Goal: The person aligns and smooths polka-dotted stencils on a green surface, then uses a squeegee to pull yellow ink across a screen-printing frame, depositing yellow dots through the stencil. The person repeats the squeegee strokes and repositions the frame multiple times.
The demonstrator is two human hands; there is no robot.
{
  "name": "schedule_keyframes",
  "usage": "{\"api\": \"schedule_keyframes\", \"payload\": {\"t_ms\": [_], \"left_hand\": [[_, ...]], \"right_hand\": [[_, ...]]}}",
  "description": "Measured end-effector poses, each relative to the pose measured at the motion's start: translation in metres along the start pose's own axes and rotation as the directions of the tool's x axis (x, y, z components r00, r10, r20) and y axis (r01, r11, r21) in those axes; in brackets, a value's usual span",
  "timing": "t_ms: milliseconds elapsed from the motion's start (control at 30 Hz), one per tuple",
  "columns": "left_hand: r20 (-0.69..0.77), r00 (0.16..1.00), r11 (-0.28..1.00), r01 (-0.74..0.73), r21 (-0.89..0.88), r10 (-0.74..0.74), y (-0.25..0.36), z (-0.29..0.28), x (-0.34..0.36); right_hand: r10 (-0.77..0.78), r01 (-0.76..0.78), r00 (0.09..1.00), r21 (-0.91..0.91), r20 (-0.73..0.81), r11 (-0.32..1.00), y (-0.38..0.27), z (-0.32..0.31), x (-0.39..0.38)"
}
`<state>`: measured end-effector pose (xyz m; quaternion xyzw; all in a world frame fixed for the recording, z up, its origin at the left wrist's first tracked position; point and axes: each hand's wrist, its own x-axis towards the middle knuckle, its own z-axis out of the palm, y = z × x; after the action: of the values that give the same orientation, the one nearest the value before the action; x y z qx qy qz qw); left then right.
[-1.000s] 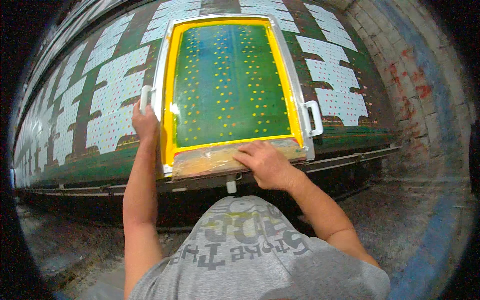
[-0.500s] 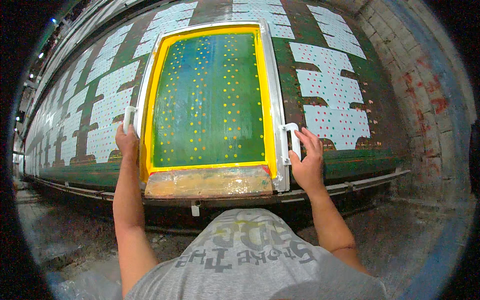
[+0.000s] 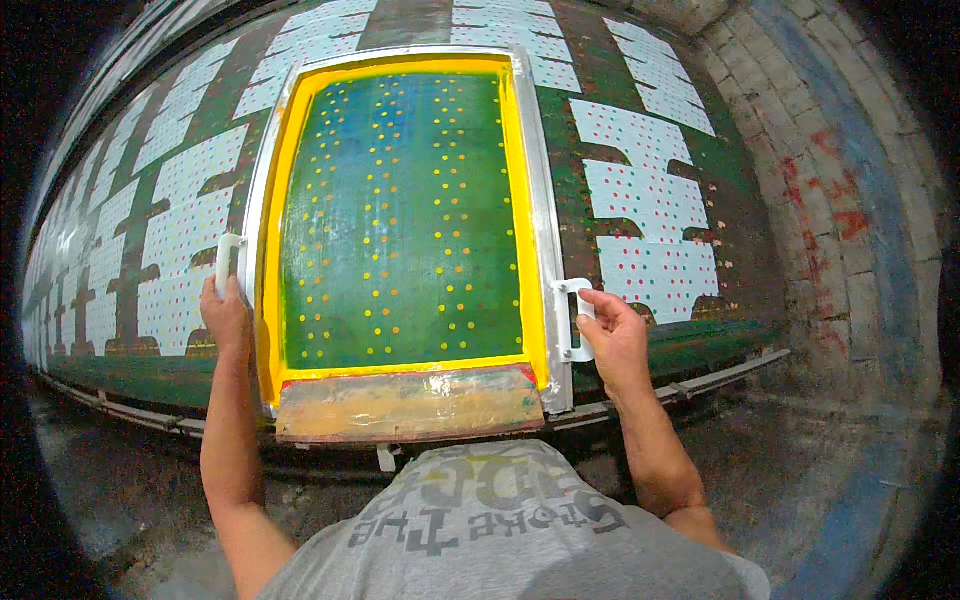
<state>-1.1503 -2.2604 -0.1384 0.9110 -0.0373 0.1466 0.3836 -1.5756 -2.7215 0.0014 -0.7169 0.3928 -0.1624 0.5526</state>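
A screen-printing frame (image 3: pixel 553 250) lies in front of me, a silver border around yellow edging and a green mesh (image 3: pixel 410 220) with rows of yellow and orange dots. My left hand (image 3: pixel 229 315) grips the white handle (image 3: pixel 230 262) on its left side. At the right side, my right hand (image 3: pixel 614 340) has its curled fingers and thumb around the outer bar of another white handle (image 3: pixel 573 345). A clear-taped tan strip (image 3: pixel 410 405) runs along the frame's near end.
Beneath the frame stretches a long dark green printing table (image 3: pixel 740 340). White cut pieces (image 3: pixel 650 190) with coloured dots lie on it in rows, to both sides and beyond. A metal rail (image 3: pixel 680 384) follows its near edge. On the right is a block wall (image 3: pixel 830 240) with red marks.
In the picture, the frame and both hands sit slightly lower and farther left, as do the table and white pieces. My right fingers, spread before, have curled in around the handle.
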Motion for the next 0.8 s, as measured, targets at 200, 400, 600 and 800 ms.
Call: {"api": "schedule_keyframes", "payload": {"t_ms": [200, 400, 600, 800], "left_hand": [[0.040, 0.999, 1.000, 0.004, 0.009, -0.004, -0.001, -0.007, 0.010], [0.129, 0.986, 0.948, 0.137, -0.286, -0.104, 0.038, -0.014, 0.016], [0.099, 0.992, 0.973, 0.099, -0.208, -0.080, 0.134, 0.014, -0.029], [0.069, 0.992, 0.899, 0.125, -0.420, -0.105, 0.254, 0.087, -0.120]], "right_hand": [[-0.093, 0.095, 0.995, 0.089, -0.023, 0.992, -0.022, -0.010, -0.013], [-0.170, 0.172, 0.985, 0.078, -0.034, 0.982, -0.039, -0.039, -0.001], [-0.164, 0.153, 0.984, -0.144, -0.071, 0.978, -0.029, -0.129, 0.044], [-0.124, 0.114, 0.991, -0.170, -0.052, 0.979, 0.027, -0.257, 0.094]]}}
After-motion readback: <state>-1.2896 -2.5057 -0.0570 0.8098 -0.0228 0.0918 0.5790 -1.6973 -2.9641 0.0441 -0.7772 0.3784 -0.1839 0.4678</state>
